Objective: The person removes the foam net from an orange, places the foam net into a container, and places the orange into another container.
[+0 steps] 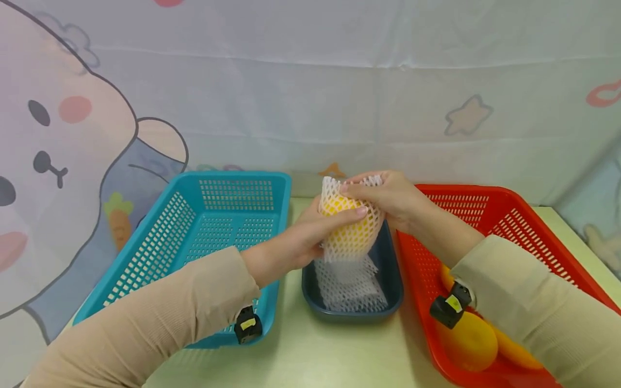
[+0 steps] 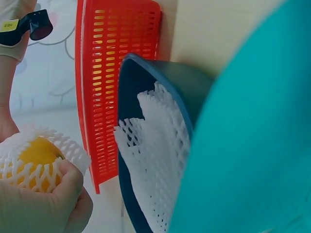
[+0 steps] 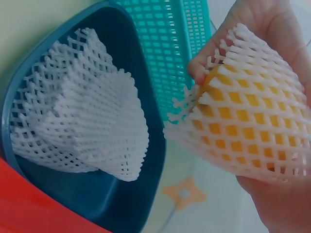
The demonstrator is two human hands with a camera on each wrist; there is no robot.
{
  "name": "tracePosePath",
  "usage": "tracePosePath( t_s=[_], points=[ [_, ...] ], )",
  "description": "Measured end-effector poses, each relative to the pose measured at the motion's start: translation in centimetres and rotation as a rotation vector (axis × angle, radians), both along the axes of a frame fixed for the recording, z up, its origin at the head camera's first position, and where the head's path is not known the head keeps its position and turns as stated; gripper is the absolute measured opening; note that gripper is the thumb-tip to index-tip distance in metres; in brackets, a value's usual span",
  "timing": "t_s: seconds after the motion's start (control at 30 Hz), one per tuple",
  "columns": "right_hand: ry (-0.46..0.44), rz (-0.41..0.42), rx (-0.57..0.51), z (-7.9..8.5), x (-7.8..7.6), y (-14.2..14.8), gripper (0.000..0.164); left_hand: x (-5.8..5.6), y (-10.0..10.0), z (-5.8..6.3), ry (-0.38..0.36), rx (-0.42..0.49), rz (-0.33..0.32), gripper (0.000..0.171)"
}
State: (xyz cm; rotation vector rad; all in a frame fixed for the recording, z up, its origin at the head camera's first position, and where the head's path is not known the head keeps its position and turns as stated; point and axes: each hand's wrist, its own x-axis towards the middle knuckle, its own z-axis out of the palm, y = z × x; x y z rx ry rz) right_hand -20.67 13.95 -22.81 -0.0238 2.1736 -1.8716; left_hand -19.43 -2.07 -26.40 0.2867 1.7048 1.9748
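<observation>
A yellow fruit sits inside a white foam net sleeve, held up over the dark blue basin. My left hand grips the sleeved fruit from the left, its thumb lying across the mesh. On the other side, my right hand holds the sleeve near its upper edge, thumb on the front. Bare yellow skin of the fruit shows at the sleeve's opening in the left wrist view. More white foam nets lie in the basin. Part of the fruit is hidden by fingers and mesh.
A turquoise basket stands to the left, with the left forearm across it. To the right, a red basket holds an orange round fruit and other orange-yellow fruit, partly under the right sleeve. A printed cloth hangs behind the table.
</observation>
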Motion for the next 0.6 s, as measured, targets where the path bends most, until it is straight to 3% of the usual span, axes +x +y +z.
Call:
tracePosePath(
  t_s=[0.2, 0.37, 0.6],
  points=[
    [0.061, 0.089, -0.029, 0.03, 0.12, 0.12, 0.048, -0.03, -0.09, 0.58, 0.022, 0.015, 0.024, 0.051],
    [0.042, 0.163, -0.054, -0.43, 0.22, 0.0, 0.042, -0.1, -0.05, 0.87, 0.019, -0.007, 0.027, 0.052],
    [0.018, 0.128, -0.071, -0.62, 0.27, -0.28, 0.039, -0.1, 0.03, 1.02, 0.011, -0.006, 0.022, 0.052]
  ],
)
